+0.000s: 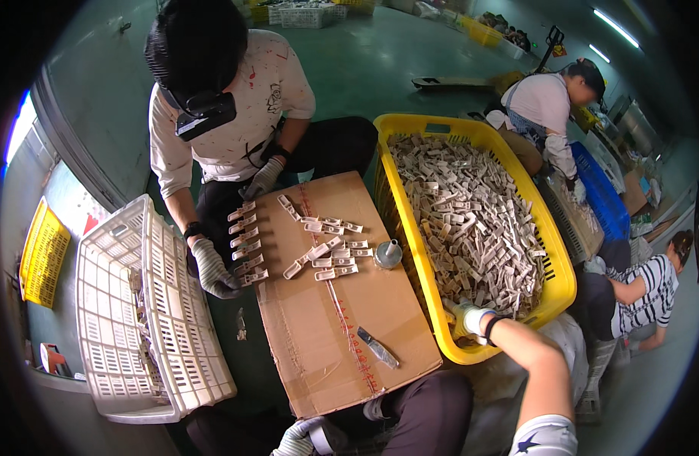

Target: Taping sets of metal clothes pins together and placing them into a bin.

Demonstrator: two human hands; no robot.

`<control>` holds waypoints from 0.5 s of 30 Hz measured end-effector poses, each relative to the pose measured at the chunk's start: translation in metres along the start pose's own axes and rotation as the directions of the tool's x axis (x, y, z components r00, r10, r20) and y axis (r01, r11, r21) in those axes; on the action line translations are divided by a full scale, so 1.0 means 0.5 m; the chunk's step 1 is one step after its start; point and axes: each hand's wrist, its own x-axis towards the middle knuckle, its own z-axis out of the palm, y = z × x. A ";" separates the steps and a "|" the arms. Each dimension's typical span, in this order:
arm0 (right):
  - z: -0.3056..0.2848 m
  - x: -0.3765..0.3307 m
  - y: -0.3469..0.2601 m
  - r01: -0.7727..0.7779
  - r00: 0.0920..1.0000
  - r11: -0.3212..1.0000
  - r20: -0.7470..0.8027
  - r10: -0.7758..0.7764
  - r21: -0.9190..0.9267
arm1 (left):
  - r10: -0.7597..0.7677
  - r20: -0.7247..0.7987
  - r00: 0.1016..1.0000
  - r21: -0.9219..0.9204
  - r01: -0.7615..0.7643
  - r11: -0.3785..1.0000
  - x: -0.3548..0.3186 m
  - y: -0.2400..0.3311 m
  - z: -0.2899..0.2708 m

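Right hand (468, 319), gloved, reaches into yellow crate (553, 300), fingers buried among pale plastic pieces (471, 220) heaped inside (grip hidden, cannot tell whether pinching one). Left hand (296, 438), also gloved, low by lap at cardboard sheet (319, 327) edge, well apart from heap; fingers curled, grip unclear. Pieces small, oblong, slotted, beige. More lie in rows on cardboard. Crate walls perforated, glossy. Small knife (377, 347) on cardboard nearer person.

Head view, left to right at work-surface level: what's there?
Small yellow crate → white crate → row of pale clips at the cardboard's left edge → cardboard sheet → small grey funnel → big yellow crate of clips → blue crate.
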 end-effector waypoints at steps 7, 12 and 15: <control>0.143 0.143 0.122 0.009 0.998 1.000 -0.059 -0.010 -0.007 | -0.012 0.044 0.999 -0.022 0.013 1.000 0.008 -0.043 -0.033; 0.121 0.155 0.095 0.008 0.996 0.936 0.085 -0.041 0.353 | -0.146 0.032 0.989 -0.227 0.149 0.962 0.003 -0.073 -0.062; 0.110 0.129 0.124 0.111 0.994 0.896 -0.042 -0.103 0.429 | -0.089 0.062 0.994 -0.291 0.103 0.951 0.025 -0.065 -0.049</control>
